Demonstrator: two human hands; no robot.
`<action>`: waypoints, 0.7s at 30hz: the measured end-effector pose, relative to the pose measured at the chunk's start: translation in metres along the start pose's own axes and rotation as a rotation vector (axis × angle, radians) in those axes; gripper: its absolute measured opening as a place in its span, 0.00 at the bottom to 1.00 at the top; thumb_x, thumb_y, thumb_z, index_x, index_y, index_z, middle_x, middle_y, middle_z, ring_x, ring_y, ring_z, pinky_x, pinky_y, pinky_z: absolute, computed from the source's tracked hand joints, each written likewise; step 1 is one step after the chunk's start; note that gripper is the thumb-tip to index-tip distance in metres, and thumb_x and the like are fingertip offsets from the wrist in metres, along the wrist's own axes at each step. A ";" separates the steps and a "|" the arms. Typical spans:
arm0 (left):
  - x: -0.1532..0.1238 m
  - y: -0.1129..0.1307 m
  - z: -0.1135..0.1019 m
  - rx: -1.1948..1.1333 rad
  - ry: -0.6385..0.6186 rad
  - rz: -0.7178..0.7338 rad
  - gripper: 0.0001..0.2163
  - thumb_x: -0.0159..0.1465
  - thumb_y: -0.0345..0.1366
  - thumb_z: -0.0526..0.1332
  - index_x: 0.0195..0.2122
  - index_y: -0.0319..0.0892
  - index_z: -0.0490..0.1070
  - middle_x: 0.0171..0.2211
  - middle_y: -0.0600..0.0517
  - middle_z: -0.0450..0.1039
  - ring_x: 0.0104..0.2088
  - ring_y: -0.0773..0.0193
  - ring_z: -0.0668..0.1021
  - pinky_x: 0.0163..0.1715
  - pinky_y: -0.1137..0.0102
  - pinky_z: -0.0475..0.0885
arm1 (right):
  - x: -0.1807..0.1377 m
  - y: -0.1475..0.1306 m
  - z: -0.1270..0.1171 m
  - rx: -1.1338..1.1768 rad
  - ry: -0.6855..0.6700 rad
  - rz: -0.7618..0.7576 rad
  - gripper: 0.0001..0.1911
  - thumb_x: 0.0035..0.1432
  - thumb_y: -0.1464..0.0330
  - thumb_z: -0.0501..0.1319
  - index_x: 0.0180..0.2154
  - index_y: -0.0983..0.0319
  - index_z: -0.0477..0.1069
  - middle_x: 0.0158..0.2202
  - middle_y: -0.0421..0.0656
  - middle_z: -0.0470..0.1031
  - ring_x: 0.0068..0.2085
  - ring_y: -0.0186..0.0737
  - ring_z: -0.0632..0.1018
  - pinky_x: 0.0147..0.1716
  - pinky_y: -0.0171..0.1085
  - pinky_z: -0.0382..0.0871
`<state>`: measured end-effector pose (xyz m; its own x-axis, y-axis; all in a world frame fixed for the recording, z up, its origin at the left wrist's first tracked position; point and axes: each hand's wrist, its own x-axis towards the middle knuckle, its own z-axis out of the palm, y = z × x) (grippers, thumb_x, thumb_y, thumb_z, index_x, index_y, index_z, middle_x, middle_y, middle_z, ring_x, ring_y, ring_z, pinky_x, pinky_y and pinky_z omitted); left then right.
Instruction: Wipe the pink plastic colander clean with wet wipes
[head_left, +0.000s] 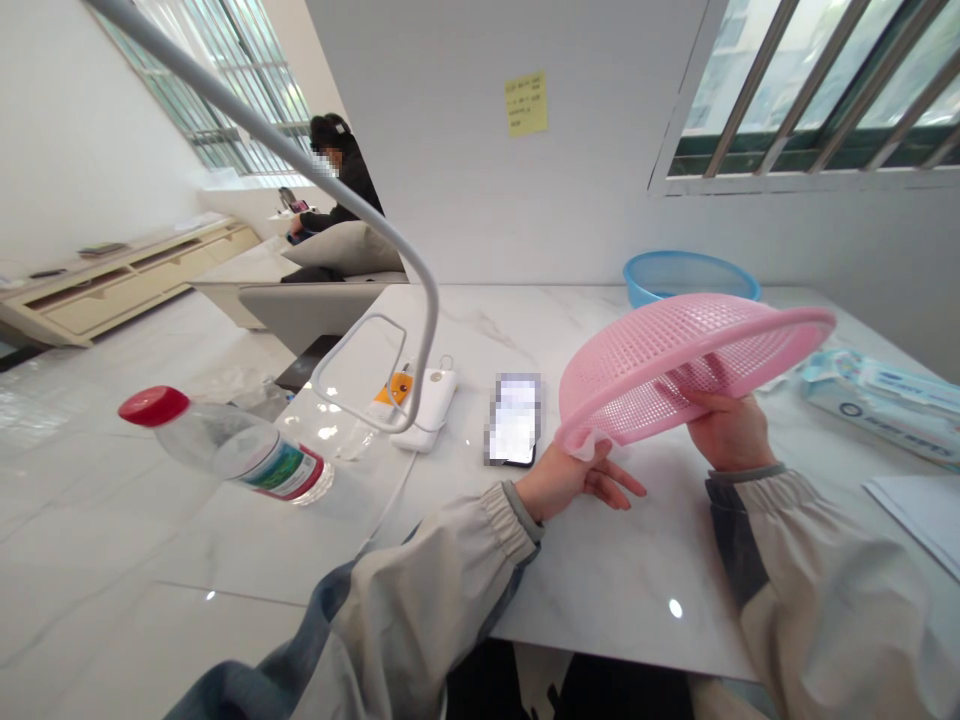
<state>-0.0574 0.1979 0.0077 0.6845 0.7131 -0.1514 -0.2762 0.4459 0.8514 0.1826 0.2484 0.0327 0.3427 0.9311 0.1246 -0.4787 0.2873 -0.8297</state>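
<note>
A pink plastic mesh basket [690, 318] is held tilted above the white table, its opening turned toward me. My right hand [729, 432] grips it from the right, with fingers reaching into the opening and partly hidden. At the lower left of the rim, my left hand [574, 480] pinches a white wipe [592, 443] against the edge. The other fingers of that hand stretch loosely to the right. Left of the basket, a phone [514, 418] with a lit, blurred screen lies on the table.
Behind the basket sits a blue plastic basin [686, 272]. A wipes pack [877, 400] and white paper [919, 515] lie right. Leftward are a white power bank [426, 410], a red-capped bottle [240, 455] and a bent white tube [360, 205]. A person [341, 180] sits beyond the partition.
</note>
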 end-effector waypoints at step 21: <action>-0.003 0.003 0.006 0.074 0.012 -0.010 0.31 0.73 0.53 0.63 0.67 0.34 0.61 0.38 0.36 0.87 0.32 0.55 0.89 0.36 0.65 0.83 | -0.003 -0.005 -0.001 -0.067 -0.050 0.011 0.30 0.43 0.77 0.72 0.50 0.51 0.83 0.54 0.40 0.83 0.60 0.51 0.81 0.50 0.45 0.87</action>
<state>-0.0564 0.1940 0.0136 0.6791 0.7150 -0.1659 -0.2184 0.4126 0.8843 0.1847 0.2438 0.0353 0.2964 0.9446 0.1412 -0.4267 0.2632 -0.8652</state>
